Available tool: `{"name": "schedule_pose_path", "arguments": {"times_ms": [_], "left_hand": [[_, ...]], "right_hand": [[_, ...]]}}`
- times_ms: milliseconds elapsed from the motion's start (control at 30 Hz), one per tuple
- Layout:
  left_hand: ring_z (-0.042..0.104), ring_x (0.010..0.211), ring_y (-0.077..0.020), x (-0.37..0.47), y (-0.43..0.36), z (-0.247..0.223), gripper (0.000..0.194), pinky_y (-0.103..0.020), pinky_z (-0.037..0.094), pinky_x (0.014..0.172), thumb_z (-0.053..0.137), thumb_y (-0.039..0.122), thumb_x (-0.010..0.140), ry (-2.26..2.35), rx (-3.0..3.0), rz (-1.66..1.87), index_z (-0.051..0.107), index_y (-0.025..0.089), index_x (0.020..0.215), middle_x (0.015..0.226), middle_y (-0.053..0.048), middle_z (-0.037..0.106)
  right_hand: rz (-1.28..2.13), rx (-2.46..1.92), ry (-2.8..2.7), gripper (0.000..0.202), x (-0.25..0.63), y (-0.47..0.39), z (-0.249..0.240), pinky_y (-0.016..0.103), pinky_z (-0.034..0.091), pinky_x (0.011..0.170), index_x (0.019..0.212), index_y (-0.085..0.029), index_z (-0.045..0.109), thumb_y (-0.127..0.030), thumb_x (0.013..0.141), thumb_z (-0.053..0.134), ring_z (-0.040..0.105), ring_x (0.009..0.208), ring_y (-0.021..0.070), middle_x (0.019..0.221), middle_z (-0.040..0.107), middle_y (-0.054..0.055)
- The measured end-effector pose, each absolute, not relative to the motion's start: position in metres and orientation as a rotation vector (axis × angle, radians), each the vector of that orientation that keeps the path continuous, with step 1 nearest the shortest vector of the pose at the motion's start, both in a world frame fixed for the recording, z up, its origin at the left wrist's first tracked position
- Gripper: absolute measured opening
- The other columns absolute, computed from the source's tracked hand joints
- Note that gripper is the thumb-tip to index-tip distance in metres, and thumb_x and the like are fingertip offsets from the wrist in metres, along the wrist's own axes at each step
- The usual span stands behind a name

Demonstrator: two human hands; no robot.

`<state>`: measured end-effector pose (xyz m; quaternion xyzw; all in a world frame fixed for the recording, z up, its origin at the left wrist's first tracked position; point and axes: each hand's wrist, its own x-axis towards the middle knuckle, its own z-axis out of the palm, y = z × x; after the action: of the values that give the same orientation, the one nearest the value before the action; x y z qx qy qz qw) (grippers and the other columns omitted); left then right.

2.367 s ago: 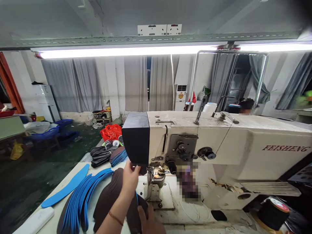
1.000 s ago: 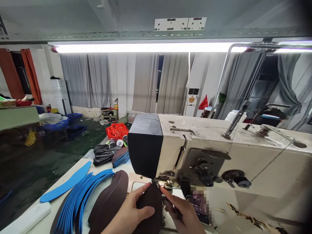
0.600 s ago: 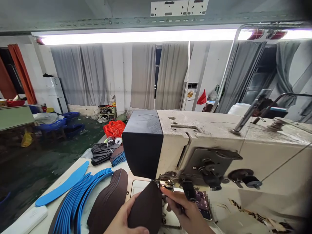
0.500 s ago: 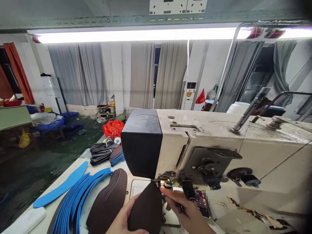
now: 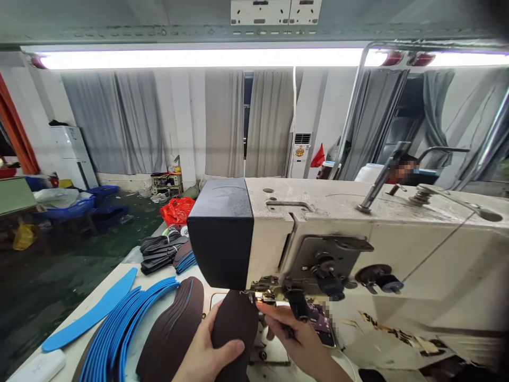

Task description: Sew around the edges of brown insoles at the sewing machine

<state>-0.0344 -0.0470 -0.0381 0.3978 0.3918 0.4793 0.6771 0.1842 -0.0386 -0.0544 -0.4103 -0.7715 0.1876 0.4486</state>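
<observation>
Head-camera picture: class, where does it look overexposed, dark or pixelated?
In the head view, the fluorescent tube glares white; the head view also shows the brown insole dark, with little surface detail, and mosaic blocks over part of the phone.

A long tube light [image 5: 210, 58] burns white above the sewing machine [image 5: 270, 207], blown out to pure glare. It spreads cool light over the desk [image 5: 73, 351] and puts a soft sheen on the machine's black cover [image 5: 222, 199]. The floor [image 5: 24, 286] at left sinks into murky shade. The hands [image 5: 212, 345] look fairly crisp; wide-angle stretching bends the sides, the top-right corner darkens, and mosaic blocks hide small patches.
</observation>
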Motion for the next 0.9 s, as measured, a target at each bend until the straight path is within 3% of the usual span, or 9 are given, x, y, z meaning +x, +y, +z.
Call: {"name": "schedule_pose_path", "arguments": {"times_ms": [233, 467, 600, 667, 767, 900], "left_hand": [[0.065, 0.1, -0.0307, -0.018, -0.038, -0.038, 0.061, -0.037, 0.051, 0.088, 0.081, 0.032, 0.059, 0.918, 1.044, 1.196, 0.06, 0.017, 0.115, 0.106, -0.012, 0.072], [0.062, 0.108, -0.0315, 0.001, -0.047, -0.054, 0.067, -0.037, 0.049, 0.093, 0.082, 0.038, 0.057, 1.003, 0.962, 1.361, 0.056, 0.016, 0.115, 0.114, -0.015, 0.069], [0.069, 0.089, -0.0266, 0.0, -0.055, -0.045, 0.063, -0.034, 0.054, 0.079, 0.083, 0.046, 0.057, 0.92, 0.918, 1.242, 0.057, 0.018, 0.108, 0.094, -0.011, 0.075], [0.069, 0.076, -0.0223, -0.006, -0.056, -0.04, 0.062, -0.028, 0.055, 0.064, 0.083, 0.048, 0.057, 0.89, 0.926, 1.164, 0.057, 0.019, 0.105, 0.088, -0.009, 0.075], [0.062, 0.054, -0.0123, -0.017, -0.052, -0.033, 0.061, -0.018, 0.045, 0.041, 0.082, 0.046, 0.058, 0.898, 0.998, 1.031, 0.055, 0.019, 0.106, 0.083, -0.006, 0.073], [0.055, 0.048, -0.0075, -0.027, -0.041, -0.021, 0.065, -0.015, 0.042, 0.038, 0.083, 0.035, 0.057, 0.855, 1.02, 0.878, 0.053, 0.018, 0.111, 0.082, -0.003, 0.07]], "right_hand": [[0.414, -0.981, -1.896, 0.035, 0.186, -0.031, -0.066, 0.017, 0.054, 0.051, 0.122, -0.027, 0.067, -0.032, 0.096, 0.045, 0.066, 0.048, 0.0112, 0.06, 0.068, 0.0], [0.394, -1.06, -1.934, 0.035, 0.188, -0.033, -0.067, 0.018, 0.054, 0.053, 0.122, -0.027, 0.067, -0.033, 0.096, 0.045, 0.066, 0.051, 0.0118, 0.066, 0.072, 0.001], [0.443, -1.092, -1.933, 0.036, 0.188, -0.033, -0.065, 0.018, 0.054, 0.053, 0.123, -0.026, 0.067, -0.037, 0.096, 0.046, 0.066, 0.051, 0.0119, 0.066, 0.073, 0.001], [0.47, -1.088, -1.931, 0.037, 0.187, -0.033, -0.064, 0.019, 0.054, 0.055, 0.123, -0.026, 0.066, -0.039, 0.096, 0.044, 0.066, 0.051, 0.0119, 0.065, 0.072, 0.001], [0.468, -1.081, -1.909, 0.038, 0.185, -0.033, -0.063, 0.02, 0.055, 0.056, 0.121, -0.026, 0.068, -0.041, 0.096, 0.043, 0.066, 0.051, 0.0118, 0.061, 0.069, 0.0], [0.489, -1.078, -1.868, 0.04, 0.181, -0.034, -0.058, 0.018, 0.055, 0.051, 0.119, -0.027, 0.069, -0.045, 0.096, 0.043, 0.064, 0.047, 0.0112, 0.057, 0.067, -0.001]]}}
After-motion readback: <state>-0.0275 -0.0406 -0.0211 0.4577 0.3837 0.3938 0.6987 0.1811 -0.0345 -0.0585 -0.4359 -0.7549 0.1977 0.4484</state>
